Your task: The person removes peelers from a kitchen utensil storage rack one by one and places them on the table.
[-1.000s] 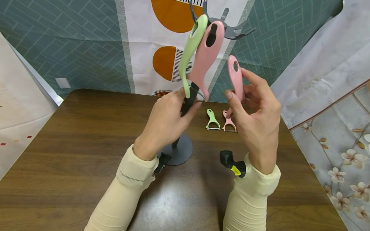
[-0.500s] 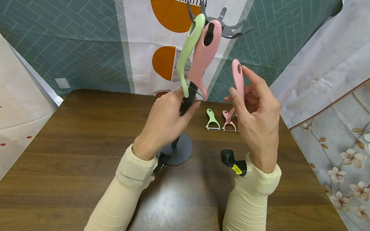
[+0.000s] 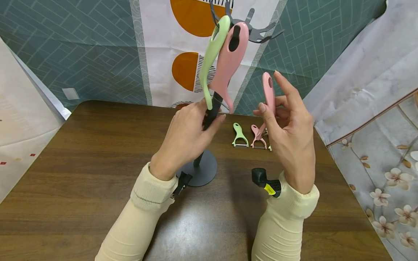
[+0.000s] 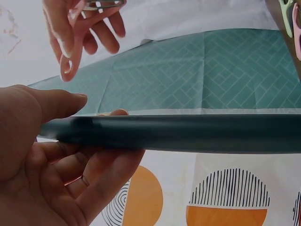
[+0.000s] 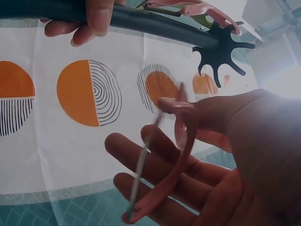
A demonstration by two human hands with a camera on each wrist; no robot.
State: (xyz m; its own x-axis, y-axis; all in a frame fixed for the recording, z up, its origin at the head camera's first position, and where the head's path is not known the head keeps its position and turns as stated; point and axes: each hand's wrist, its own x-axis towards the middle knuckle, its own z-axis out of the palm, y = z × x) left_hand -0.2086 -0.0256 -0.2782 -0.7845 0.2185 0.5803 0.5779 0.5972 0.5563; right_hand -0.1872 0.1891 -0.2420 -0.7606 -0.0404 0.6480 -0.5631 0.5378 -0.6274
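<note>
My left hand [image 3: 184, 134] grips the dark pole [image 3: 211, 116] of a stand with a round base [image 3: 209, 172] and a top of splayed hooks [image 3: 261, 34]. A green peeler [image 3: 209, 61] and a pink peeler [image 3: 230, 59] hang from the hooks, above that hand. In my right hand [image 3: 290, 139] is another pink peeler [image 3: 268, 88], its handle up and pinched between thumb and fingers, right of the stand. The right wrist view shows this peeler's curved frame [image 5: 164, 190] and thin blade [image 5: 142, 162] in front of my spread fingers.
On the brown table [image 3: 98, 174] beyond my right hand lie a green peeler [image 3: 239, 134] and a pink peeler [image 3: 259, 141]. Another green peeler [image 3: 270, 148] is mostly hidden by my hand. A patterned cloth [image 3: 156, 65] hangs behind the table.
My right hand has lowered the held peeler slightly and shifted it right; its index finger has lifted off the handle's tip. The stand's top has drifted slightly left, with my left hand still gripping it.
</note>
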